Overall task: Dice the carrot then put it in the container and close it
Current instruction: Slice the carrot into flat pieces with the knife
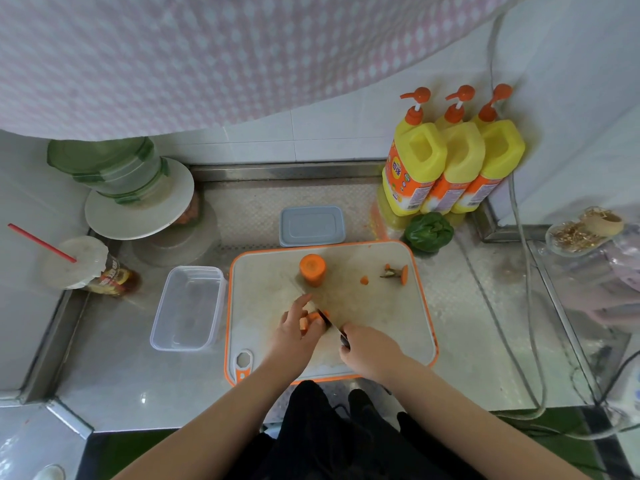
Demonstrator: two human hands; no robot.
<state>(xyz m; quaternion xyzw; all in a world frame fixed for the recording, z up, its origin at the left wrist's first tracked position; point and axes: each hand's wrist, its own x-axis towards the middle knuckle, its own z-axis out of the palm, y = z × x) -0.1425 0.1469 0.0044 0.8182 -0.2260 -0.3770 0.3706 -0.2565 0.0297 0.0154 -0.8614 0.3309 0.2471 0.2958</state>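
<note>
Kitchen: steel counter (485,341), tiled wall (329,133), cutting board (381,323), dish-soap bottles (450,168).

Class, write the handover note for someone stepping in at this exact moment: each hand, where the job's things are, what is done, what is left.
Left hand: holds a carrot piece steady on the cutting board.
Right hand: grips the knife, blade on that piece.
Larger carrot chunk stands uncut at the board's far side; trimmed stem end and a small scrap lie to its right.
Clear container sits open left of the board, nothing in it; its lid lies behind the board.
Done: carrot trimmed and split.
Left: finish dicing both pieces, fill the container, close the lid.
</note>
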